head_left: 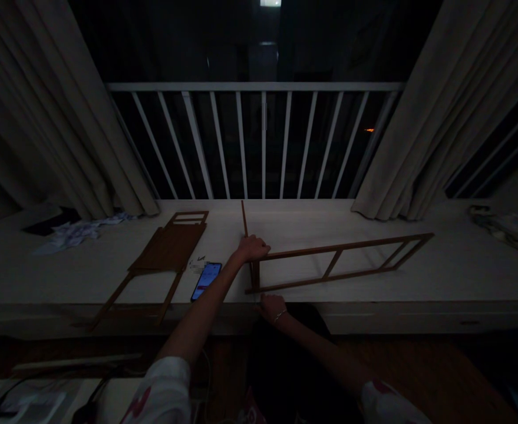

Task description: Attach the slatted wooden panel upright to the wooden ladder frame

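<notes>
The scene is very dark. A long ladder-like wooden frame [338, 262] lies on the pale window ledge [373, 282], running from the middle out to the right. My left hand [253, 247] is closed around the upper left corner of that frame, where a thin wooden rod [244, 218] sticks up and back. My right hand [271, 306] is closed at the ledge's front edge, just below the frame's lower left corner; what it pinches is too small to make out. A bracelet shows on the right wrist.
A second wooden panel with legs [161, 253] lies left of centre, overhanging the ledge. A lit phone [206, 280] rests beside it. Crumpled papers [77, 231] sit far left, cloth [506, 227] far right. White railing [259, 87] and curtains [439, 118] stand behind.
</notes>
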Demonstrator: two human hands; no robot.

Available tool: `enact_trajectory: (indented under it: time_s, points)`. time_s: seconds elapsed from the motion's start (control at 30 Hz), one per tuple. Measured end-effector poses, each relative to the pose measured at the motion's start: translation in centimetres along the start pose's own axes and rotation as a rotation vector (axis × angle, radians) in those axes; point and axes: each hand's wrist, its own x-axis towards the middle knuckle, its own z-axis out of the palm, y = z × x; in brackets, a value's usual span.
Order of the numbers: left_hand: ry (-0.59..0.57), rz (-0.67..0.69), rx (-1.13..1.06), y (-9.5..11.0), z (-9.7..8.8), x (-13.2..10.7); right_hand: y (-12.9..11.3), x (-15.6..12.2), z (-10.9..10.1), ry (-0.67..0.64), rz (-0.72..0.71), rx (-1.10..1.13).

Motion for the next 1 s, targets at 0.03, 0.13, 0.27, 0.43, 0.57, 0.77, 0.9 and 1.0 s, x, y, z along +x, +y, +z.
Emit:
enact_trajectory:
  time_s: [0.03,0.13,0.27,0.43,0.57,0.77,0.9,1.0]
  points:
    - [0.005,0.003,0.001,0.0,0.0,0.0,0.0,0.0,0.1,0.008,-0.004,-0.015]
    - [0.018,0.021,0.004,0.1,0.0,0.0,-0.2,0.1,0.3,0.003,-0.006,0.0]
    - [0.002,0.015,0.002,0.1,-0.1,0.0,-0.6,0.0,0.6,-0.012,-0.003,0.041]
    - [0.003,-0.012,-0.008,0.1,-0.1,0.0,-0.7,0.1,1.6,-0.025,0.039,0.14]
    - [0.007,0.001,-0.009,0.0,0.0,0.0,-0.8,0.9,2.9,-0.06,0.091,0.273]
    - [0.013,-0.004,-0.01,-0.1,0.1,0.1,-1.4,2.9,4.3,-0.192,0.097,0.557]
    - [0.016,0.0,-0.016,-0.2,0.1,0.2,-1.4,3.4,5.0,-0.231,0.076,0.713]
    - [0.022,0.023,-0.015,-0.3,0.3,0.2,-1.1,3.3,5.6,-0.227,0.075,0.794]
